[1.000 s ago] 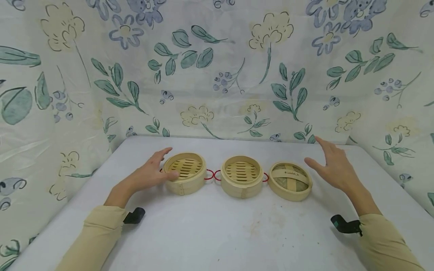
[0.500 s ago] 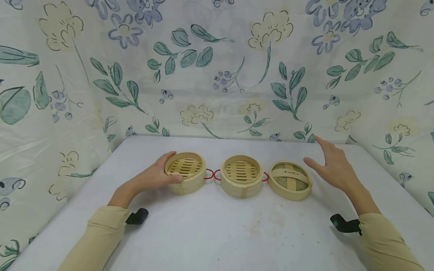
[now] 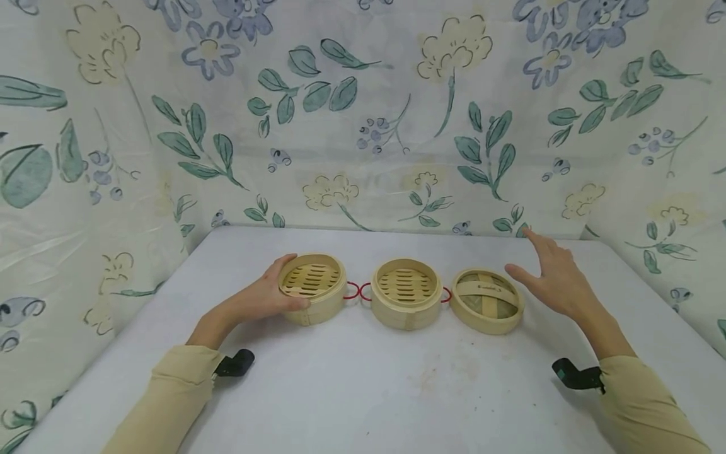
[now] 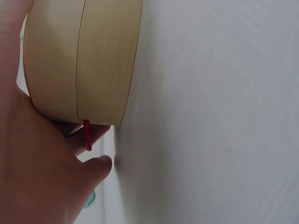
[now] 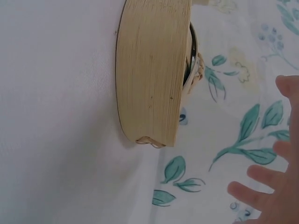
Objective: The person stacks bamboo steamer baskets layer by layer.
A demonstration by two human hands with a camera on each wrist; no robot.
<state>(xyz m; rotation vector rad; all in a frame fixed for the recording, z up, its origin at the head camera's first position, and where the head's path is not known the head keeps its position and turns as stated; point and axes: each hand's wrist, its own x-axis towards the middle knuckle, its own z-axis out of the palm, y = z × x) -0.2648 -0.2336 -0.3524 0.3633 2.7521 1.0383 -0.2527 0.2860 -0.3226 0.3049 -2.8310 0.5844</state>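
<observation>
My left hand (image 3: 258, 299) grips the left bamboo steamer basket (image 3: 324, 309), its thumb along the near side and its fingers round the far rim. Close up in the left wrist view, that basket's pale wall (image 4: 105, 60) rises beside the hand, and a red handle (image 4: 88, 135) sticks out near the fingers. A second slatted steamer basket (image 3: 406, 316) stands in the middle. To its right lies a woven steamer lid (image 3: 489, 326) with a strap across its top. My right hand (image 3: 558, 280) hovers beside the lid with fingers spread, holding nothing.
All three pieces sit in a row on a white table (image 3: 363, 384). Red handles (image 3: 365, 291) meet between the two baskets. A floral curtain (image 3: 374, 126) hangs behind and along both sides. Faint stains and dark specks mark the table in front of the lid.
My left hand has moved right and closed round the left basket's rim, thumb now against its near side. The baskets and lid keep their places; my right hand has barely shifted.
</observation>
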